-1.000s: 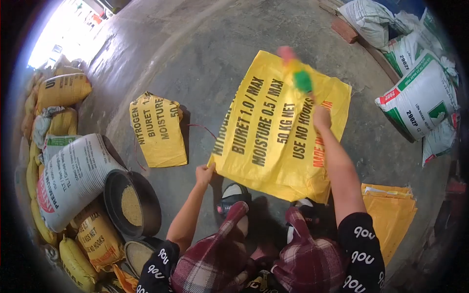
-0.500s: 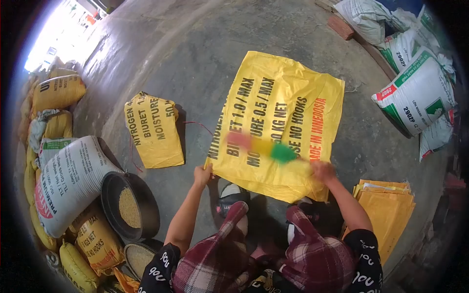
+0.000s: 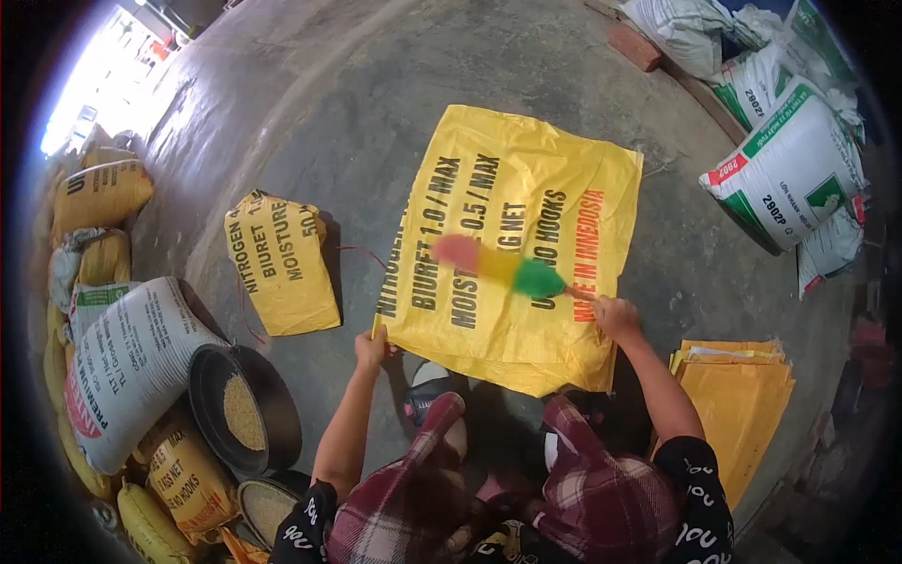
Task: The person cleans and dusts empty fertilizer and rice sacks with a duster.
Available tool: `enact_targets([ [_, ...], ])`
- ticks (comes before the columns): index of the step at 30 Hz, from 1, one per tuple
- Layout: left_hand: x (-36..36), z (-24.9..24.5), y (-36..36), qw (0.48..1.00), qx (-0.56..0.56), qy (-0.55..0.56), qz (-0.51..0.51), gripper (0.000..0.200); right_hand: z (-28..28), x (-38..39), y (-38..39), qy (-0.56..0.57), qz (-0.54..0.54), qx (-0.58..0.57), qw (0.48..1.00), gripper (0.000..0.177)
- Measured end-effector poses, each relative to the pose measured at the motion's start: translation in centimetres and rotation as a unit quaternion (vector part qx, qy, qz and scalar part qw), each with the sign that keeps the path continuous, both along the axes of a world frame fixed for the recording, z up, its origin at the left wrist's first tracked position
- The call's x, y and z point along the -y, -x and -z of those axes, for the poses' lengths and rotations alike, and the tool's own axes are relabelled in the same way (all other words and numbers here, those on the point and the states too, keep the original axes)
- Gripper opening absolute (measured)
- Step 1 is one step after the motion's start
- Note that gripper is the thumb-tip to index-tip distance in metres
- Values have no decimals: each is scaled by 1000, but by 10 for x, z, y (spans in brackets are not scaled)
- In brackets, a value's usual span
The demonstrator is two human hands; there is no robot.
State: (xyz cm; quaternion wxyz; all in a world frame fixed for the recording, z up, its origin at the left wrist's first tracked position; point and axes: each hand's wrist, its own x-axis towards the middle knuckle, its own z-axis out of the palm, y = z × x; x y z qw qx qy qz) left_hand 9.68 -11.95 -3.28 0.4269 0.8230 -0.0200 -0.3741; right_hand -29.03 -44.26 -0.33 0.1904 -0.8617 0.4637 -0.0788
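One head-worn fisheye camera looks steeply down, close, onto a flat yellow woven plastic sack [image 3: 507, 216] on grey concrete floor [image 3: 376, 94].

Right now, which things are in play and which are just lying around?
In hand:
flat yellow sack, near edge gripped by the left hand
coloured brush, held by the right hand over that sack

Lying about:
folded yellow sack
pan of grain
white sacks
stack of orange sacks

Floor [image 3: 357, 103] lies open beyond the yellow sack [image 3: 512, 179]; filled bags [image 3: 122, 362] flank both sides.
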Motion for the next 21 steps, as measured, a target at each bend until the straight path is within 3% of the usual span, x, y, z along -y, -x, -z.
enact_targets([
  [1, 0, -1, 0, 1000, 4, 2, 0, 26, -8, -5, 2, 4, -38, -90, 995, 36],
  [2, 0, -1, 0, 1000, 1, 2, 4, 26, -1, 1, 7, 4, -34, -93, 995, 36],
  [4, 1, -10, 1, 1000, -9, 13, -2, 26, 17, 28, 13, 43, 191, -28, 980, 39],
  [6, 3, -8, 1, 1000, 3, 13, -7, 26, 15, 58, 12, -32, 325, -26, 945, 40],
  [10, 5, -8, 3, 998, -27, 11, -50, 25, 10, 89, 5, -52, 389, 43, 919, 43],
  [12, 3, -7, 6, 996, -36, 6, -81, 24, -1, 70, -1, 3, 295, 94, 951, 48],
  [14, -2, 4, 8, 988, -67, 72, -118, 23, -14, 22, -5, -4, 159, 226, 961, 42],
  [16, -8, 13, 9, 984, -73, 68, -145, 22, 21, -25, 25, 122, -86, 80, 986, 35],
  [18, -18, 21, 3, 982, -76, 62, -160, 22, -22, -52, 27, -106, -217, -27, 970, 30],
  [21, -29, 33, -3, 974, -68, 115, -181, 22, 22, -30, 68, -70, -176, -105, 976, 27],
])
